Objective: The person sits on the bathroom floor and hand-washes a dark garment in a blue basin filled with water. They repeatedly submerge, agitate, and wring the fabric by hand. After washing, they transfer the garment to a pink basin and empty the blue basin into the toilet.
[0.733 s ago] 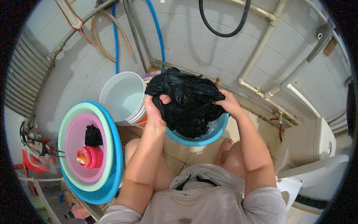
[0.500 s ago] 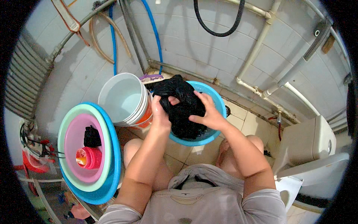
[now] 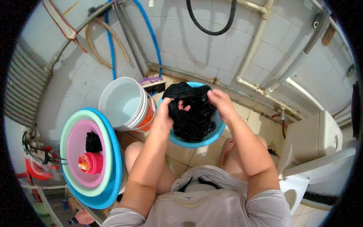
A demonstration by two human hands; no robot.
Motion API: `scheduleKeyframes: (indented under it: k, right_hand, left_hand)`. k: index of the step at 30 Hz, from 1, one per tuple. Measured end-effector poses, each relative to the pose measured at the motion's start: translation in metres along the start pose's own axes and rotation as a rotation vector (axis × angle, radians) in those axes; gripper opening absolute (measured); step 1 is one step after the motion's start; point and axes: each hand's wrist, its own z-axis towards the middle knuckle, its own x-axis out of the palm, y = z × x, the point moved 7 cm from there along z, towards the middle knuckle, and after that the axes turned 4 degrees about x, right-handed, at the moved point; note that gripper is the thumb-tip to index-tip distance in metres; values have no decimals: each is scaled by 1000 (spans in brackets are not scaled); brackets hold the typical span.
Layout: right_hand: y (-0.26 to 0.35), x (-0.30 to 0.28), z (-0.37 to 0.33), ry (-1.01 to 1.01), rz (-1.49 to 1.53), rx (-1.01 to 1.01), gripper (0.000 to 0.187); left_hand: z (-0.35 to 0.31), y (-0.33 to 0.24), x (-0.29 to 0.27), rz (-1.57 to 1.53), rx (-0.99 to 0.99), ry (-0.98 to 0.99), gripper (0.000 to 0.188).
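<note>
Over the blue basin (image 3: 196, 144), between my two hands, is the black cloth (image 3: 193, 123), its lower part bunched within the rim. My left hand (image 3: 164, 114) is curled around the cloth's left side, thumb in front, fingertips showing through a fold. The cloth's upper right edge meets the fingertips of my right hand (image 3: 222, 105), which is half closed; blur keeps me from telling whether it grips. Beyond my left hand stand the bucket (image 3: 130, 123) and the brush (image 3: 153, 81).
</note>
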Motion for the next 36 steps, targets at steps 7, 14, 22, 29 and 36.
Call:
scheduleKeyframes:
  k: [7,14,22,29,36]
  right_hand:
    - [28,-4,-6,-33,402,-44,31]
    - [31,0,-6,7,250,-37,18]
    - [46,-1,-4,123,423,-170,17]
    - [49,-6,6,117,244,-183,27]
    - [-6,7,0,525,-640,9,68]
  left_hand:
    - [-12,-38,18,765,216,145,42]
    - [-10,-55,1,742,380,-35,76]
    - [-8,-59,-2,1185,373,5,70]
    - [-28,-48,19,939,68,165,47]
    - [-42,-56,22,172,-74,287,38]
